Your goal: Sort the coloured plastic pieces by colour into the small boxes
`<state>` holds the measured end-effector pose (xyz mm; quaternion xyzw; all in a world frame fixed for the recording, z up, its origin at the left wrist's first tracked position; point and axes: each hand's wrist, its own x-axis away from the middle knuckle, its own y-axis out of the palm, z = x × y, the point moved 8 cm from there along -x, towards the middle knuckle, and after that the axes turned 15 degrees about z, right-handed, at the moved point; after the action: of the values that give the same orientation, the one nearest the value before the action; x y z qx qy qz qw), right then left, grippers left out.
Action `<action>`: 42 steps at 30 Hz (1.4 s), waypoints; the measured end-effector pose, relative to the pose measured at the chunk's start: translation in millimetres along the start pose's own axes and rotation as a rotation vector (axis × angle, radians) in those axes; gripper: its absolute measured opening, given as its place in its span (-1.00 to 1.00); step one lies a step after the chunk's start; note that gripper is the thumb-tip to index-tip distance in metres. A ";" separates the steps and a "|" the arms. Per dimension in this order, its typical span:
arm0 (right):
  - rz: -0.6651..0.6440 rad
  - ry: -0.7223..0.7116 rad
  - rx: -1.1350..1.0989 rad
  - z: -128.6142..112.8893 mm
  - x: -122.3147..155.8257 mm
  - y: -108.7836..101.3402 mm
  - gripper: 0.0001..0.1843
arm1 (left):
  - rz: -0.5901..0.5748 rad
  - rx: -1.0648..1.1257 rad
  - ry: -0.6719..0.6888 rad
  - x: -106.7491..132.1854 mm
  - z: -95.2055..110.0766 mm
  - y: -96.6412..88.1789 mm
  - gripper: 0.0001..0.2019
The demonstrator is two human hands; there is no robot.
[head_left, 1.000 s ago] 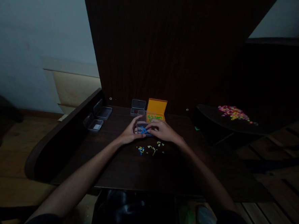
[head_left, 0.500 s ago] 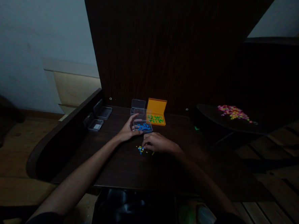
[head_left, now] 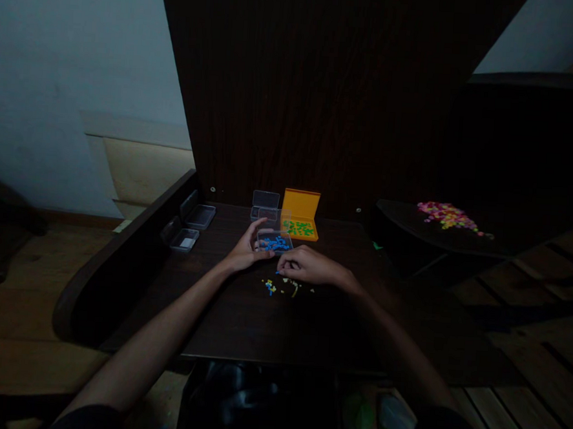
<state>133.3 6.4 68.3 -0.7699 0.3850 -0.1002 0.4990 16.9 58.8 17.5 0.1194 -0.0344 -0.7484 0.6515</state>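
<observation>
My left hand (head_left: 249, 248) grips a clear plastic box (head_left: 291, 235) by its left side, tilted a little above the table. Inside it lie several small blue pieces (head_left: 275, 243). Just right of and below the box, my right hand (head_left: 299, 264) is closed in a pinch, with a small blue piece (head_left: 278, 272) showing at the fingertips. Beneath that hand, yellow, pale and blue pieces (head_left: 270, 286) are scattered on the dark wooden table (head_left: 241, 328). Behind the held box, an orange box (head_left: 301, 204) stands with its lid up and green pieces (head_left: 299, 228) in it.
Two clear boxes with raised lids, a larger one (head_left: 201, 216) and a smaller one (head_left: 184, 240), sit by the left side panel (head_left: 119, 256). Another clear box (head_left: 265, 203) stands at the back. A colourful heap of small pieces (head_left: 449, 216) lies on a ledge (head_left: 398, 215) at right.
My right hand has lifted from the scattered pieces, up and slightly right, with a blue piece between its fingertips. The left hand and its box are nearly still.
</observation>
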 end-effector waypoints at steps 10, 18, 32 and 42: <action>0.257 0.178 0.207 35.4 -7.7 -34.4 -0.85 | -0.091 0.011 0.014 6.9 1.1 11.8 -0.01; 0.265 0.219 0.266 35.6 -10.0 -31.9 -0.84 | -0.156 0.056 0.048 9.4 4.9 17.2 -0.01; 0.116 0.010 -0.006 -1.8 -7.1 -12.6 -0.84 | -0.046 0.100 -0.034 -0.1 -4.4 5.4 -0.02; -0.196 -0.025 0.129 -12.5 1.3 36.0 -0.73 | 0.010 0.091 -0.039 -3.1 -3.8 -0.7 -0.04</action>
<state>109.7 -10.6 43.6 -0.7714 0.2944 -0.1632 0.5400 17.5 62.4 14.2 0.1342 -0.0818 -0.7450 0.6483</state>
